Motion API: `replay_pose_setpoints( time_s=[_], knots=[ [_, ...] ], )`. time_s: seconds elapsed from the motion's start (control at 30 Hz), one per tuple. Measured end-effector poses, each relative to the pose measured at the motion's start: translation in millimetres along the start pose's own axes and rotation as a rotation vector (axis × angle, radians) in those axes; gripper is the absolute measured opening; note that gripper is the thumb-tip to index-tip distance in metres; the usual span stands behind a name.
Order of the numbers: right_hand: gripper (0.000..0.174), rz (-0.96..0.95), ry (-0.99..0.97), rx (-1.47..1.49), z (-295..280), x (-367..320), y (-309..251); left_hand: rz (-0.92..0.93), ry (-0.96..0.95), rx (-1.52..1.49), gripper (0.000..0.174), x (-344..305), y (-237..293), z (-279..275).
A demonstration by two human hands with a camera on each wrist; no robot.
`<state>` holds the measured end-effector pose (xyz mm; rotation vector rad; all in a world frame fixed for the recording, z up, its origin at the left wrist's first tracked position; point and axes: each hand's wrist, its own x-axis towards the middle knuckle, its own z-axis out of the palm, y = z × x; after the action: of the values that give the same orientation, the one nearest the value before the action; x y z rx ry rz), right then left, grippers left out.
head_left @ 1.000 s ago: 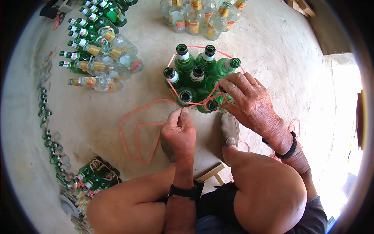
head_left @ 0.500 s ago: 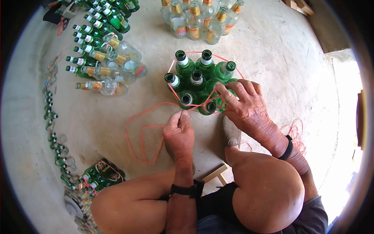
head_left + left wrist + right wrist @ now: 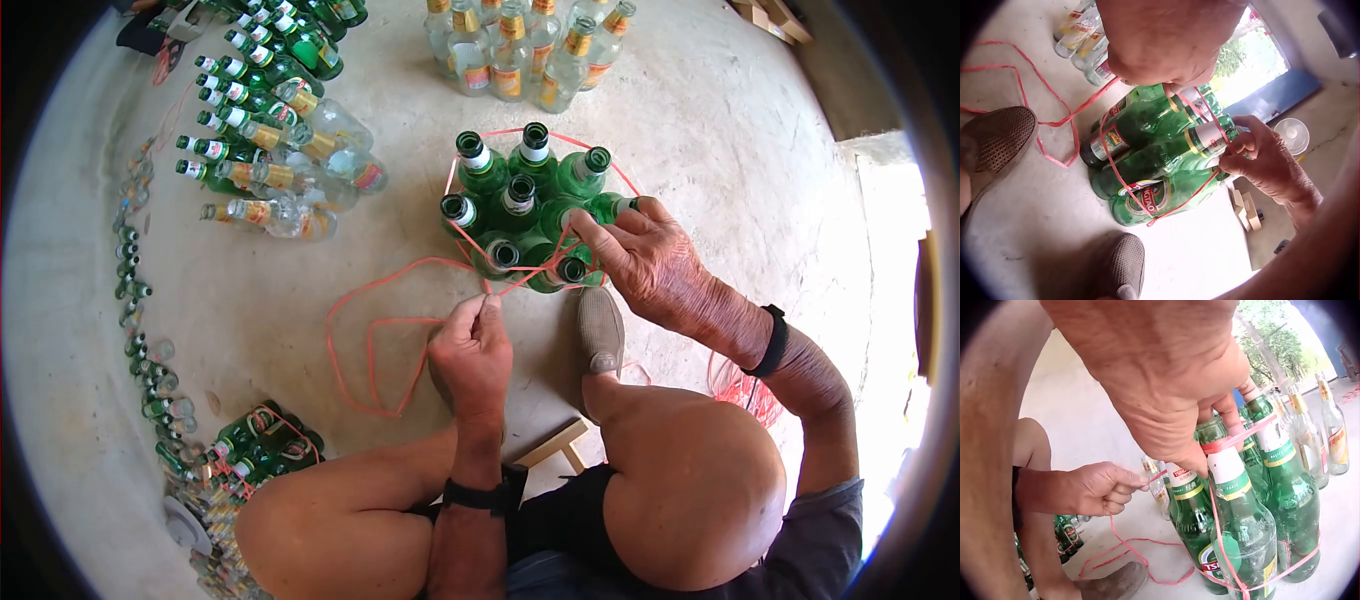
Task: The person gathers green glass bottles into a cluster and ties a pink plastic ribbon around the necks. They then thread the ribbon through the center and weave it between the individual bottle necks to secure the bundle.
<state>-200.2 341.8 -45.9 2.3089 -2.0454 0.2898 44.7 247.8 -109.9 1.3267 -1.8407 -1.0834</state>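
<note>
A cluster of green glass beer bottles [image 3: 585,180] stands upright on the floor between the feet, with a pink plastic string [image 3: 1079,111] looped round the bodies and crossing the near necks. My left hand [image 3: 472,350] pinches this string between thumb and forefinger, just on the near side of the cluster. At the right side of the cluster, my right hand [image 3: 655,265] curls its thumb and fingers round a green bottle's neck [image 3: 1215,428], where the string wraps. In the head view that neck is mostly hidden under the hand.
Slack string lies on the floor to the left, and a tangle of string [image 3: 745,390] at the right. Clear bottles [image 3: 510,60] stand behind the cluster; green and clear ones [image 3: 260,180] fill the far left. A tied bundle of green bottles [image 3: 265,435] lies near the left knee.
My left hand has drawn slightly back from the cluster, still pinching the string. My right hand has shifted a little to the right with its fingers bent more, and the right elbow has swung outward.
</note>
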Motion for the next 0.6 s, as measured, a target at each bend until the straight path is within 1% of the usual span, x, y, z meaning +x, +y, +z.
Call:
replay_pose_setpoints(
  time_s=[0.13,0.23,0.33,0.4,0.53,0.57,0.6],
  knots=[
    [0.074,-0.103,-0.055,-0.024,-8.2,2.5,15.0,0.061,-0.008,-0.020,0.008,-5.0,3.7,0.6],
    [0.075,-0.187,-0.047,-0.033,-11.4,7.3,31.3,0.026,-0.037,-0.159,0.011,-9.0,16.3,6.2],
    [0.073,-0.276,-0.024,-0.043,-14.3,13.7,48.9,0.012,-0.057,-0.098,0.011,-13.3,31.7,8.4],
    [0.070,-0.339,-0.033,-0.051,-20.2,18.7,60.2,0.013,-0.085,-0.159,0.011,-17.7,27.2,16.1],
    [0.068,-0.396,-0.043,-0.091,-20.2,21.7,74.7,0.010,-0.152,-0.182,0.010,-20.6,26.6,17.8],
    [0.067,-0.395,-0.065,-0.085,-21.0,21.9,76.5,0.014,-0.154,-0.187,0.009,-19.9,26.0,18.2],
    [0.066,-0.380,-0.046,-0.079,-20.0,22.1,74.9,0.016,-0.156,-0.192,0.009,-19.1,25.0,18.3]
  ],
)
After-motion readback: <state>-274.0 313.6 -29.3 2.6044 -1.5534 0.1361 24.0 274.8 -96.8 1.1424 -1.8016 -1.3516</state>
